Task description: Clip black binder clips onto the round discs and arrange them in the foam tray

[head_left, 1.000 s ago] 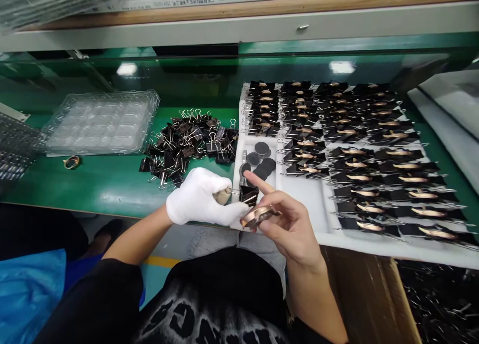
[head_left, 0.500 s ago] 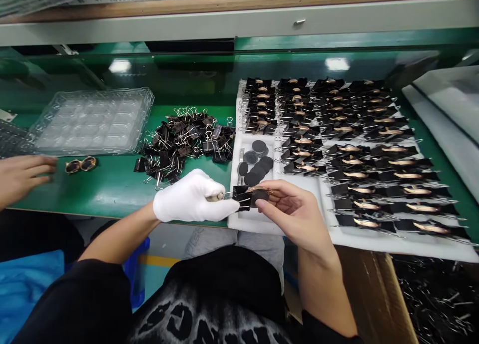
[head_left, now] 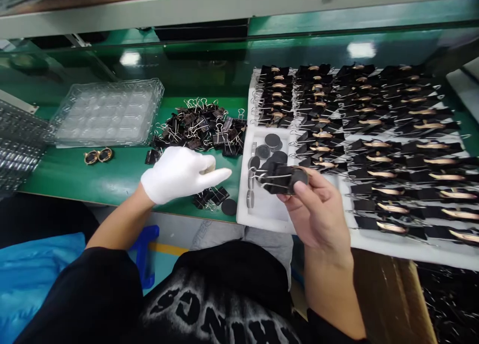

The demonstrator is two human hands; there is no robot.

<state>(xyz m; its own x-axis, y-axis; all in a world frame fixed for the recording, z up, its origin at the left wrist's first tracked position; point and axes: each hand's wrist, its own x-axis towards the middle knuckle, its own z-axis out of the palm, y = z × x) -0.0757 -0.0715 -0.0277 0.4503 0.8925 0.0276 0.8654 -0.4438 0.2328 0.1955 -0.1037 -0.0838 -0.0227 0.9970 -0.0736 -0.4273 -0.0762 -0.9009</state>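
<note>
My left hand, in a white glove, hovers over the bench with thumb and index finger apart and holds nothing. Below it lie a few binder clips and a black disc. My bare right hand pinches a round piece with a dark face, part of it hidden by the fingers. A black binder clip is clamped on its left side, wire handles pointing left. Behind it, several loose black discs lie in a white foam tray.
A heap of binder clips lies at the middle of the green bench. Left of it are stacked clear plastic trays and two gold-rimmed round pieces. Rows of clipped gold-edged pieces fill the right side. A box stands below.
My left hand has let go of the binder clip and drawn back left. The clip now sits on the piece in my right hand. Another person's hand has left; a second gold-rimmed piece lies on the bench.
</note>
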